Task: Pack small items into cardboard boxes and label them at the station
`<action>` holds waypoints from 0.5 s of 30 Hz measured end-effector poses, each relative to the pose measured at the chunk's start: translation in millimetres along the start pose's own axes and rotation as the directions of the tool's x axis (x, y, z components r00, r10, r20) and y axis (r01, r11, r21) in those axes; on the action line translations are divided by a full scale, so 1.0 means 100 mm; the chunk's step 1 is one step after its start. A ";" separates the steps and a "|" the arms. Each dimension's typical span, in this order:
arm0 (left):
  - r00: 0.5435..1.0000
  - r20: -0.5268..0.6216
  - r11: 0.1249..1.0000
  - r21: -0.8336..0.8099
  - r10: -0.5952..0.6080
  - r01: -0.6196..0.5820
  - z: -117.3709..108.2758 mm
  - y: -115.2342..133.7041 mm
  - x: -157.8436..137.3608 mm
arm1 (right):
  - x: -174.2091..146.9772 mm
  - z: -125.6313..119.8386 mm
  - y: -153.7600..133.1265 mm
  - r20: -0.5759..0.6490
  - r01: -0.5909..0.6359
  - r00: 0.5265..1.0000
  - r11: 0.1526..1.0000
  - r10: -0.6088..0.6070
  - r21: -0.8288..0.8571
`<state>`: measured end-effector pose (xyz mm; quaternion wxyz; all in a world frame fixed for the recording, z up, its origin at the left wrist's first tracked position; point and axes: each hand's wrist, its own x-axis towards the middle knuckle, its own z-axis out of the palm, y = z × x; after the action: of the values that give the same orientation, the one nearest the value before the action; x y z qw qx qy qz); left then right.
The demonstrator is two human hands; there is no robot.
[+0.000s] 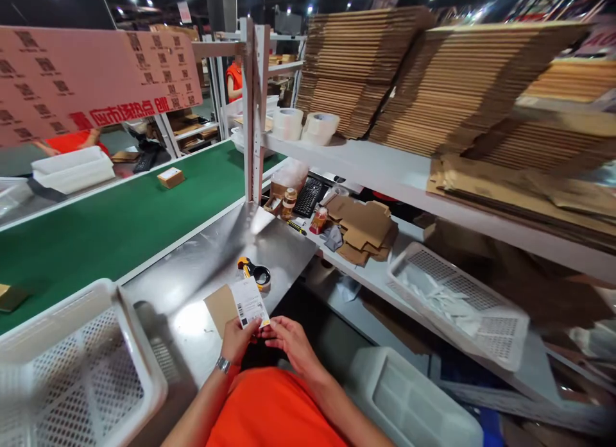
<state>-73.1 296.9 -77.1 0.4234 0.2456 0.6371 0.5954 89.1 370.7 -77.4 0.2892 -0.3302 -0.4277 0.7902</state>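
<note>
Between my hands is a white printed label (248, 299) with a barcode and small text. My left hand (237, 338) is closed on its lower left edge. My right hand (289, 342) pinches the lower right corner, fingertips close to those of the left. Just behind the label lies a flat brown cardboard piece (221, 308), partly covered by it; I cannot tell whether my left hand touches it. Beyond the label, a yellow and black tape dispenser (255, 272) rests on the metal table (180, 299).
A green conveyor belt (120, 210) carries a small box (171, 177). White baskets (158, 376) (457, 306) stand left and right. A grey bin (418, 402) is low right. Stacked cardboard (360, 62) and tape rolls (320, 127) fill the shelf. Co-workers in orange are beyond the belt.
</note>
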 end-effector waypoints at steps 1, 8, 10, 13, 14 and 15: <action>1.000 0.005 1.000 -0.005 -0.003 0.003 -0.01 -0.01 -0.01 | -0.01 0.01 0.00 0.002 0.003 1.000 1.000 -0.003 -0.009; 0.997 0.056 0.993 -0.103 -0.048 0.054 -0.04 -0.14 0.00 | -0.01 0.05 -0.01 0.023 0.043 0.999 0.996 -0.042 -0.082; 0.996 0.072 0.993 -0.102 -0.057 0.064 -0.04 -0.18 0.01 | 0.01 0.06 -0.01 0.027 0.061 0.998 0.992 -0.059 -0.109; 1.000 -0.009 0.999 -0.050 -0.023 0.022 -0.05 -0.25 0.03 | 0.05 0.07 0.00 0.031 0.098 0.995 0.987 -0.095 -0.129; 0.995 -0.088 0.999 0.016 0.044 -0.043 -0.06 -0.27 0.03 | 0.06 0.07 0.01 0.031 0.108 0.994 0.986 -0.105 -0.128; 0.977 -0.156 0.986 0.105 0.147 -0.132 -0.08 -0.29 0.04 | 0.07 0.07 0.02 0.028 0.116 0.993 0.985 -0.114 -0.125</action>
<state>-75.6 290.6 -106.8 0.3147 0.2597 0.6783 0.6111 79.0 372.2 -77.9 0.3082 -0.3142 -0.4983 0.7469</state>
